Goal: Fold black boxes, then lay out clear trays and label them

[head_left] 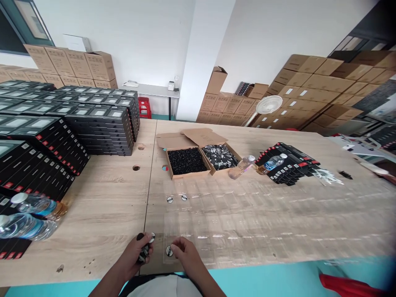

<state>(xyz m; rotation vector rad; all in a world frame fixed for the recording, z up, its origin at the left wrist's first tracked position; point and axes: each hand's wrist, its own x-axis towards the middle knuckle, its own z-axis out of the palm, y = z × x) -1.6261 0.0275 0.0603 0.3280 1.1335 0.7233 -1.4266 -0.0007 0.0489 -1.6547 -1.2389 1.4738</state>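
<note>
My left hand [140, 253] is closed around several small round black-and-white discs, and one disc [152, 237] sticks out at the fingertips. My right hand [185, 252] has its fingers curled, with the tips at the edge of another round black-and-white disc [168, 251] over the near-left corner of the clear plastic trays [213, 225]. Farther up on the trays lie two similar discs, a left one [170, 200] and a right one [184, 198].
Behind the trays stand an open carton of small black parts [187, 161] and a carton of black-and-white pieces [220, 156]. Bottles [243, 167] and black boxes [287, 163] are at the right. Stacked black boxes [102, 132] and bottles [31, 227] occupy the left.
</note>
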